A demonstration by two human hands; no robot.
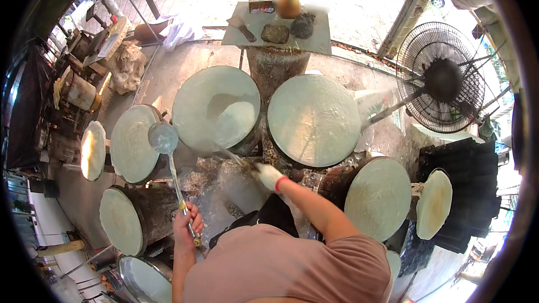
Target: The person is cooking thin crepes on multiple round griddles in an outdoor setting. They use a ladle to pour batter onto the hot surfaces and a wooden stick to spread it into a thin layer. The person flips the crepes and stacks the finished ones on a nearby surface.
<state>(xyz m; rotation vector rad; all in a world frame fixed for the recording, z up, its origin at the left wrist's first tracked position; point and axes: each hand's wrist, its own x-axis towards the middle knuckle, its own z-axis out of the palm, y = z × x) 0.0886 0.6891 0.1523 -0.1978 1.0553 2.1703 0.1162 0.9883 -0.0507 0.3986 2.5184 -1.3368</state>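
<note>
My left hand (188, 224) grips the handle of a long metal ladle (163, 138). Its bowl is raised, overlapping the edge of a batter-covered round griddle (132, 147) at the left. In a white glove, my right hand (268, 176) holds a long thin tool (231, 155); its far end is blurred near the front rim of the back-left griddle (198, 97), so its kind cannot be told. Pale batter covers that griddle, with a darker wet-looking patch and a whiter area at its right. Beside it, the back-right griddle (313, 122) carries an even pale sheet.
More coated griddles on drum-like stoves curve around me, at lower left (121, 221) and right (378, 198). A large fan (442, 78) stands back right. A small table (236, 12) holds a scraper-like tool, a box and dark lumps. Black corrugated sheets (463, 189) lie at the right.
</note>
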